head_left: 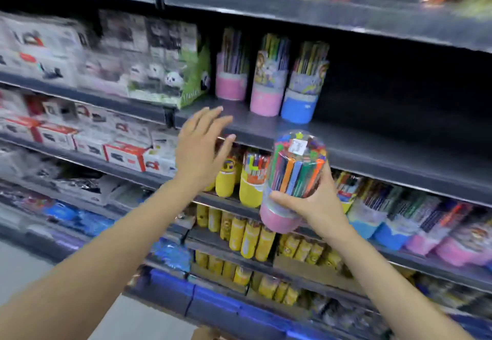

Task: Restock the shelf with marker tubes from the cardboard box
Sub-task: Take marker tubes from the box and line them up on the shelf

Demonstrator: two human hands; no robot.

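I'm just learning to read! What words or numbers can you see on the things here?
None can be read for sure.
White sticker on the clear, pink-based marker tube held by the right hand: print too small.
Green panda box: white lettering too blurred.
White and red boxes: blurred.
Yellow tubes: blurred.

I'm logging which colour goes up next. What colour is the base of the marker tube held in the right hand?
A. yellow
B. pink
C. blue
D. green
B: the right hand grips a clear domed marker tube whose base is pink, while the left hand is open and holds nothing.
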